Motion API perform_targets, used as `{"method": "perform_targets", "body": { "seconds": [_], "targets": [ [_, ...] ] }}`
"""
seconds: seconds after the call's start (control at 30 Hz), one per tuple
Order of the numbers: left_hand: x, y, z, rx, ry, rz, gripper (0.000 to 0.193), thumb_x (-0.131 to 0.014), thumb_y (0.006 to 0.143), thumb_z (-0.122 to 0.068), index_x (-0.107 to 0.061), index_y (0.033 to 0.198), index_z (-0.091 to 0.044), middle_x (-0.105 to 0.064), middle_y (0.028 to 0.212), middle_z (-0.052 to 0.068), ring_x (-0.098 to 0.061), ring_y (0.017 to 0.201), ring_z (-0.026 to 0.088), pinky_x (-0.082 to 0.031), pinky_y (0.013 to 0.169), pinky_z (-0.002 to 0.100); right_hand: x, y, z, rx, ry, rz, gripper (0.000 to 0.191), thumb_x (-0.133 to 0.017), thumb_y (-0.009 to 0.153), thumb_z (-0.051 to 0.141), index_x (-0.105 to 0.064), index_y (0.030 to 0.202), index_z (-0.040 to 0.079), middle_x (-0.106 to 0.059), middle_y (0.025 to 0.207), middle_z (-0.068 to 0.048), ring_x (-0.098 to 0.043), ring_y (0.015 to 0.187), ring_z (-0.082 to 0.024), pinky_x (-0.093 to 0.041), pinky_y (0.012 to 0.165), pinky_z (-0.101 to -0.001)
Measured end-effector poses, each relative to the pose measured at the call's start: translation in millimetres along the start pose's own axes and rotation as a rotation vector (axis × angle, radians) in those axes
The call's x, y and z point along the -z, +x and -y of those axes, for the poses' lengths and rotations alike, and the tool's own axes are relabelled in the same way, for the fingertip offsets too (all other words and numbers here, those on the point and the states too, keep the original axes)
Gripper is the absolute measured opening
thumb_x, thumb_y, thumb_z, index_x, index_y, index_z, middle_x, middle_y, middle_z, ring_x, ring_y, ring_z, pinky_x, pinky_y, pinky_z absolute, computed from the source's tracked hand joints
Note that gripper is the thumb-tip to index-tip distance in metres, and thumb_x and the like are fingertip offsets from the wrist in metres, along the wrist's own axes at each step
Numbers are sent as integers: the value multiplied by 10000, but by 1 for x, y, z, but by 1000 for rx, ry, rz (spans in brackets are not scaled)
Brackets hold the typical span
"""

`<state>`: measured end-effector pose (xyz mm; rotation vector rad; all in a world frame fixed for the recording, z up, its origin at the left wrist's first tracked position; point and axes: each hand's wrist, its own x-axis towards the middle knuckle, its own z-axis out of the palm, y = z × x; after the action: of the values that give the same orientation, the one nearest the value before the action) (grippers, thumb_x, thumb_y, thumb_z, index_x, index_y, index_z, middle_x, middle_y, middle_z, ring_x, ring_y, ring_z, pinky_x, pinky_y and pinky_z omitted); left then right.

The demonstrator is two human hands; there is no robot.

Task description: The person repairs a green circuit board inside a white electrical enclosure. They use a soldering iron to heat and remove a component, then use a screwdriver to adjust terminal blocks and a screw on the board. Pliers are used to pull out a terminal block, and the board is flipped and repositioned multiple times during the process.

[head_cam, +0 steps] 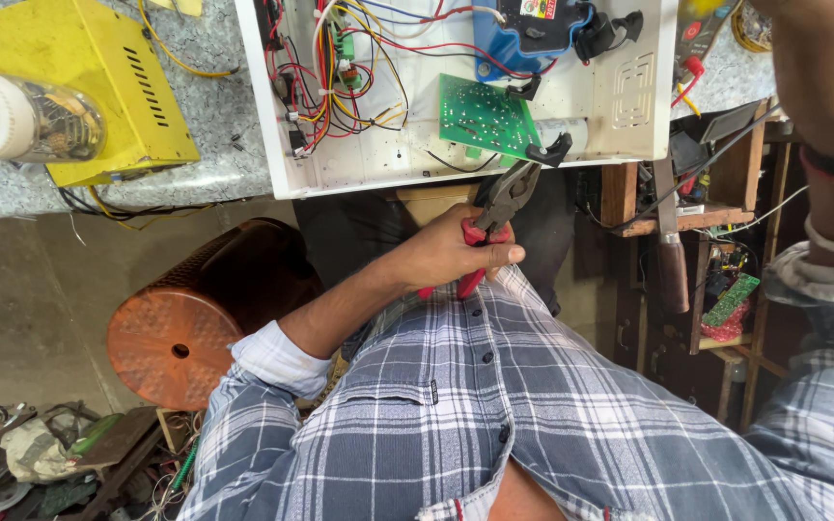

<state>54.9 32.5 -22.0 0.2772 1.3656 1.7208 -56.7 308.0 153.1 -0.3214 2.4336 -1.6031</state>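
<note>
Left hand [451,253] gripping red-handled pliers [494,217], fingers closing round the handles, jaws pointing beyond the fingertips toward green circuit board [485,118], right hand cropped out, grip impossible to tell.

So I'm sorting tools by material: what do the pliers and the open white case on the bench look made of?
The red-handled pliers in the left hand: dark, dull steel head, and handles in what looks like a red plastic or rubber sleeve. The open white box-shaped case: probably painted sheet metal, given its thin folded edges and punched vent slots.
</note>
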Motion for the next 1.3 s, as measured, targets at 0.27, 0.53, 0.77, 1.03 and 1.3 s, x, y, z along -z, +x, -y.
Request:
{"method": "perform_targets", "body": {
  "seconds": [0.27,0.53,0.77,1.03,1.3],
  "targets": [
    [-7,-5,-1,66,55,-41,314,-725,954,-352,-627,853,-72,-621,684,-16,-578,635,73,-492,607,282,-44,9,-4,45,-678,309,296,-760,931,270,-739,908,-24,-650,700,-160,-629,589,-245,-468,565,-388],
    [-13,-10,-1,99,-6,-69,302,-735,941,-351,-630,862,-79,-622,694,-8,-603,648,80,-505,612,279,-54,25,-12,143,-518,547,305,-811,868,263,-726,900,-28,-672,825,-145,-656,668,-298,-500,601,-423],
    [-11,-7,4,64,-9,-57,315,-736,947,-354,-627,858,-71,-620,687,-4,-601,651,81,-506,617,281,-49,28,2,285,-633,603,225,-786,810,226,-773,891,17,-720,915,-122,-706,747,-317,-524,643,-423],
    [-10,-6,7,88,-1,-64,320,-736,934,-372,-641,876,-72,-636,689,-3,-624,656,80,-523,627,275,-58,41,-8,125,-619,662,368,-802,809,291,-751,1002,-18,-738,856,-192,-724,726,-343,-560,665,-435],
    [-10,-4,6,97,-37,-52,328,-738,930,-375,-638,888,-65,-630,684,-1,-608,643,84,-513,613,279,-61,44,-8,-27,-736,709,348,-802,778,263,-742,966,-23,-720,762,-220,-718,655,-342,-563,639,-442]
  ]
}}
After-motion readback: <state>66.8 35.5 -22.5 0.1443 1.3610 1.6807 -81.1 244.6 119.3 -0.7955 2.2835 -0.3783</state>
